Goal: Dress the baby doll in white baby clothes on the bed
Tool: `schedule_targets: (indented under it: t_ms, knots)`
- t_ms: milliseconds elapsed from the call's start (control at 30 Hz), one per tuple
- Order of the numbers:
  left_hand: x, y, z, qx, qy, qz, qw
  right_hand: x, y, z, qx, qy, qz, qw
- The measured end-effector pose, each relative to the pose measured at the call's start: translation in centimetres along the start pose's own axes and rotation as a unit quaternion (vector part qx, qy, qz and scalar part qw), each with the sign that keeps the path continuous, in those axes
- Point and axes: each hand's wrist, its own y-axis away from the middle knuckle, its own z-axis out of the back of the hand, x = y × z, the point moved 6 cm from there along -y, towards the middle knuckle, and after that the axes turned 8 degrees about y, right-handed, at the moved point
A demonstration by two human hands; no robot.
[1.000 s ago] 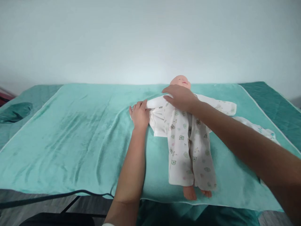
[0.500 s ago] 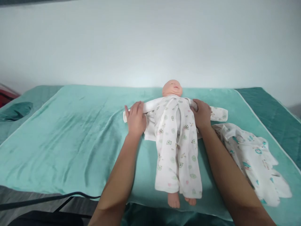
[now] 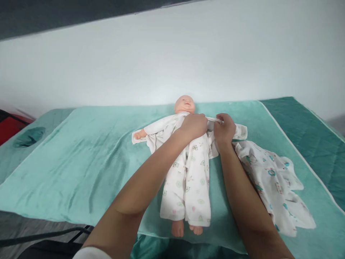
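Note:
A baby doll (image 3: 184,104) lies on its back on a teal towel (image 3: 94,162), dressed in a white printed romper (image 3: 188,183). Its bare feet stick out near the towel's front edge. My left hand (image 3: 194,126) rests closed on the doll's chest, gripping the romper's front. My right hand (image 3: 224,129) is closed too, pinching a thin white tie or edge of the romper at the doll's shoulder, stretched between both hands.
A second white garment with blue-green prints (image 3: 275,180) lies crumpled on the towel to the right of the doll. A darker green quilt (image 3: 309,126) lies beneath the towel. A dark cable (image 3: 40,235) runs along the front left. A red object (image 3: 8,127) shows at far left.
My left hand left the doll's sleeve at the left and moved onto its chest. My right hand shifted up to the shoulder and pinched the romper's tie. The view tilted upward.

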Motion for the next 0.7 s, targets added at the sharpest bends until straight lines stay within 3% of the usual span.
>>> schedule_targets:
  t_ms: [133,333,467,700]
  knots:
    - [-0.9,-3.1,-1.8,0.083,-0.031,0.008,0.996,-0.4,-0.2,-0.3,0.035,0.017,-0.029,0.999]
    - [-0.8,-6.2,-4.0,0.065,-0.053,0.026,0.996,-0.2,-0.1,-0.9,0.073,0.078,-0.019,0.994]
    - [-0.6,-6.4,-4.2,0.047,-0.076,0.012,0.996,-0.4,-0.1,-0.7,0.075,0.065,-0.025,0.995]
    - [1.6,-4.5,-2.4,0.056,-0.120,0.012,0.991,-1.1,-0.2,-0.4,0.074,0.023,-0.066,0.995]
